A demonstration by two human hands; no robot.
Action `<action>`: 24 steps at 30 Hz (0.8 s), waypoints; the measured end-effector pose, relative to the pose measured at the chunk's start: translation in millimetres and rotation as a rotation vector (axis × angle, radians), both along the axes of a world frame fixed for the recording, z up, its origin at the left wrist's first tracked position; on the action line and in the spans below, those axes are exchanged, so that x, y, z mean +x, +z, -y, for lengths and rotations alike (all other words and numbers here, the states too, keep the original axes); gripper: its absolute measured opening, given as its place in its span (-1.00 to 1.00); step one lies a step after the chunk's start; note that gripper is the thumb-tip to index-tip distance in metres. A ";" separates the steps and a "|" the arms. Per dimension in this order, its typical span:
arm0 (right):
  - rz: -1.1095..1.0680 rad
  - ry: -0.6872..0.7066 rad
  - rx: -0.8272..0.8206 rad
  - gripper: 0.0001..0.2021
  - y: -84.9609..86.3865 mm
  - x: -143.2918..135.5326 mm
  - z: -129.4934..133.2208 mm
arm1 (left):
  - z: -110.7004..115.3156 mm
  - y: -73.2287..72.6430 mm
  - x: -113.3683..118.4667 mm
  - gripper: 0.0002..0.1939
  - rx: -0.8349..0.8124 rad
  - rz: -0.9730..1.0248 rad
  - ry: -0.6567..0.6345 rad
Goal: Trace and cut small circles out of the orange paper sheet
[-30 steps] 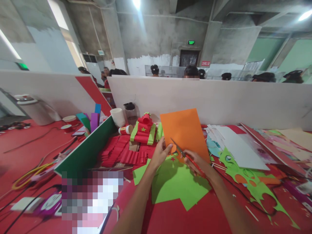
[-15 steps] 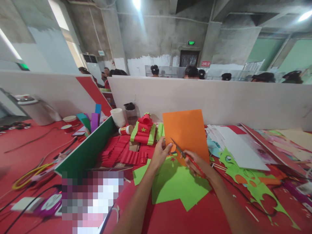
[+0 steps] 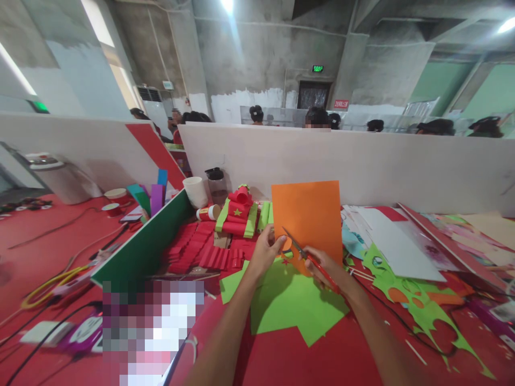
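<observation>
An orange sheet of paper (image 3: 308, 212) is held upright above the table, pinched at its lower left by my left hand (image 3: 266, 251). My right hand (image 3: 319, 266) is closed around red-handled scissors (image 3: 325, 276), whose blades point up and left across the sheet's lower part. Close to the blade tips and my left fingers is a small rounded orange piece with a dark edge (image 3: 287, 245); whether it is joined to the sheet I cannot tell. Below both hands lie overlapping green paper sheets (image 3: 295, 305), with a small red star (image 3: 285, 262) at their top.
Folded red paper strips (image 3: 189, 249) and a red-green paper model (image 3: 237, 212) stand behind on the left, beside a white cup (image 3: 195, 193) and a dark-lidded bottle (image 3: 216, 185). A green board (image 3: 140, 241) borders them. Cut green scraps (image 3: 432, 321) and white sheets (image 3: 396, 244) lie right.
The orange sheet has turned slightly and its upper part has shifted a little to the right. My hands and the scissors stay nearly in place.
</observation>
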State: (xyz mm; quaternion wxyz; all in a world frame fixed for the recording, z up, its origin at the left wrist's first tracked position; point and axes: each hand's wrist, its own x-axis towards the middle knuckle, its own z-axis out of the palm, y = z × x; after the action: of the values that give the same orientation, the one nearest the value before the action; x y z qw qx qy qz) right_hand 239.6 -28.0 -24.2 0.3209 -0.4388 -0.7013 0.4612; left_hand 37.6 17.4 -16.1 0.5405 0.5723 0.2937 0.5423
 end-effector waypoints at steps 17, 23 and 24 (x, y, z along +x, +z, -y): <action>-0.003 0.002 -0.009 -0.52 0.7 -0.9 0.9 | -0.4 -7.8 1.6 -0.30 0.080 -0.146 0.178; 0.009 0.003 -0.028 -0.42 -4.2 -0.2 -2.4 | 0.2 -5.8 0.8 -0.29 0.077 -0.131 0.134; 0.014 0.002 -0.037 -0.41 -4.4 -0.2 -3.0 | 0.7 -4.7 0.7 -0.28 0.073 -0.118 0.125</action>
State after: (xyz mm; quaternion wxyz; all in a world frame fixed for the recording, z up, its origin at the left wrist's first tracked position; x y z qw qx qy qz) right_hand 239.4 -25.0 -28.6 0.3074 -0.4472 -0.6953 0.4712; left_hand 38.3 16.7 -20.8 0.4661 0.6031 0.3404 0.5506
